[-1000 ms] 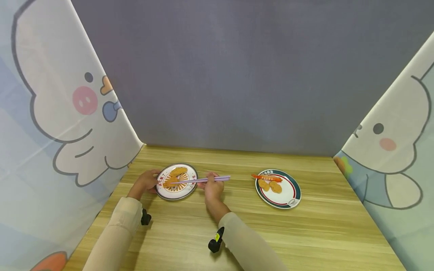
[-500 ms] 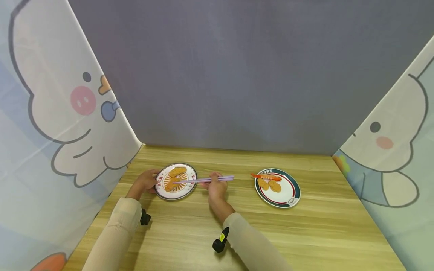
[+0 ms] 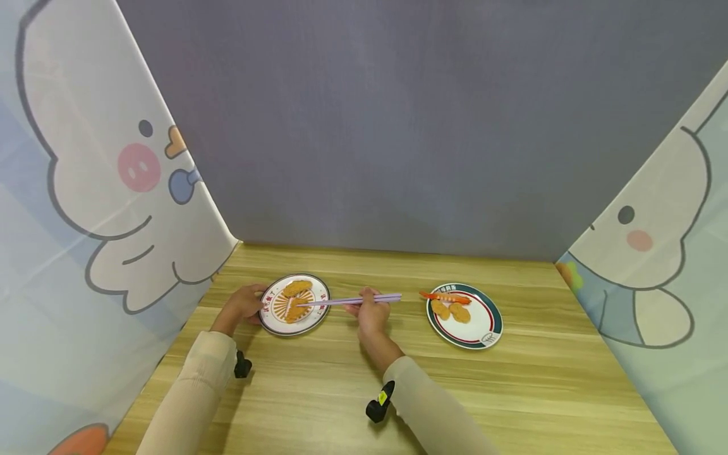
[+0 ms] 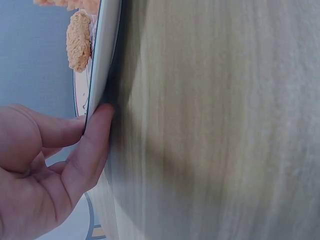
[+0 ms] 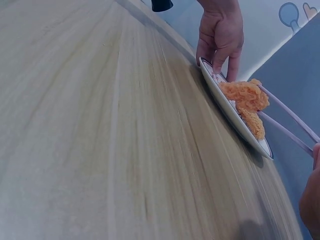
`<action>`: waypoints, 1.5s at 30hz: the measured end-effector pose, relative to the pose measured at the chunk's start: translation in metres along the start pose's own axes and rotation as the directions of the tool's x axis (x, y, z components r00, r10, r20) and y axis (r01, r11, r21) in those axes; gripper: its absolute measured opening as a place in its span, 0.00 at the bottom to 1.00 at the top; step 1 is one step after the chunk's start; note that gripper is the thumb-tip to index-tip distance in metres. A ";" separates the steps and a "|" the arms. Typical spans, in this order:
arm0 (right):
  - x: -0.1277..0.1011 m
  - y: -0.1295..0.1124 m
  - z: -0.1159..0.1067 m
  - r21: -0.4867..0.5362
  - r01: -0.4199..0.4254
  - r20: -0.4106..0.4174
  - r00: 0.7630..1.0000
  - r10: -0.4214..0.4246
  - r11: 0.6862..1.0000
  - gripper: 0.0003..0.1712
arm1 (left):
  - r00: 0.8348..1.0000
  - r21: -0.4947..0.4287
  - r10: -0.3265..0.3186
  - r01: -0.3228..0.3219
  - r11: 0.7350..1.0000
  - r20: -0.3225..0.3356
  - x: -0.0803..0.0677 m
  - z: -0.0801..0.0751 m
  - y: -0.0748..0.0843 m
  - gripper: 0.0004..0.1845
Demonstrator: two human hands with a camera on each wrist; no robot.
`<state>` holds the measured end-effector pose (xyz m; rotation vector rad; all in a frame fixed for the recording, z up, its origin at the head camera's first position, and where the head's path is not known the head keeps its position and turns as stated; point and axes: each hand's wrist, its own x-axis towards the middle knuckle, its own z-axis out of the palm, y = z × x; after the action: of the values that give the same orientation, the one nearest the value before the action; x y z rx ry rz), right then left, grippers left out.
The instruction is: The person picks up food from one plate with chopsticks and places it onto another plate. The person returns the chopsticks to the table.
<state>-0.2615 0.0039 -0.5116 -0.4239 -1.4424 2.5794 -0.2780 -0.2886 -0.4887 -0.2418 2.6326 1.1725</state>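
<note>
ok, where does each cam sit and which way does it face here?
Head: on the person's head, looking forward and down at the table; both sleeves and hands show.
Left wrist: low by the left hand, whose fingers touch the left plate rim.
Right wrist: low over the table, facing the left hand; chopsticks reach the fried piece.
All share the left plate.

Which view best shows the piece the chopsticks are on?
Right wrist: the fried piece fills the view between the chopsticks, lifted off the plate. Head shows it small. Left wrist shows only plate rim and another piece.
</note>
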 end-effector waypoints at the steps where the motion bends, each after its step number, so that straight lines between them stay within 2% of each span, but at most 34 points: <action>1: 0.000 -0.001 -0.001 0.003 -0.001 0.002 1.000 0.001 1.000 0.13 | 1.000 -0.006 -0.004 0.004 1.000 0.004 0.000 0.000 0.000 0.32; 10: 0.002 -0.006 -0.002 -0.022 -0.015 -0.008 1.000 0.015 1.000 0.15 | 0.999 -0.047 -0.029 0.031 0.998 0.023 0.002 0.000 -0.001 0.33; 14: 0.005 -0.008 -0.003 -0.004 -0.013 -0.020 1.000 0.013 1.000 0.16 | 0.999 -0.041 -0.039 0.040 0.998 0.025 0.003 0.000 -0.001 0.33; 24: 0.007 -0.022 -0.010 0.051 0.010 -0.032 0.999 -0.009 0.999 0.12 | 1.000 -0.026 -0.027 0.027 0.999 0.012 0.003 -0.001 -0.001 0.34; 29: 0.009 -0.028 -0.018 0.055 0.005 -0.052 0.999 -0.002 0.998 0.11 | 1.000 -0.029 -0.028 0.028 0.999 0.015 0.003 -0.001 -0.001 0.33; 34: 0.012 -0.036 -0.029 0.060 0.003 -0.052 0.999 0.000 0.998 0.15 | 0.999 -0.035 -0.035 0.036 0.999 0.020 0.002 0.000 0.000 0.34; 45: 0.019 -0.052 -0.056 0.115 0.036 -0.068 0.997 -0.028 0.993 0.09 | 0.999 -0.014 -0.035 0.035 0.999 0.017 0.001 0.001 -0.001 0.34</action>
<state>-0.2624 0.0813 -0.4982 -0.4621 -1.2600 2.5816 -0.2787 -0.2886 -0.4899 -0.2790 2.5956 1.1779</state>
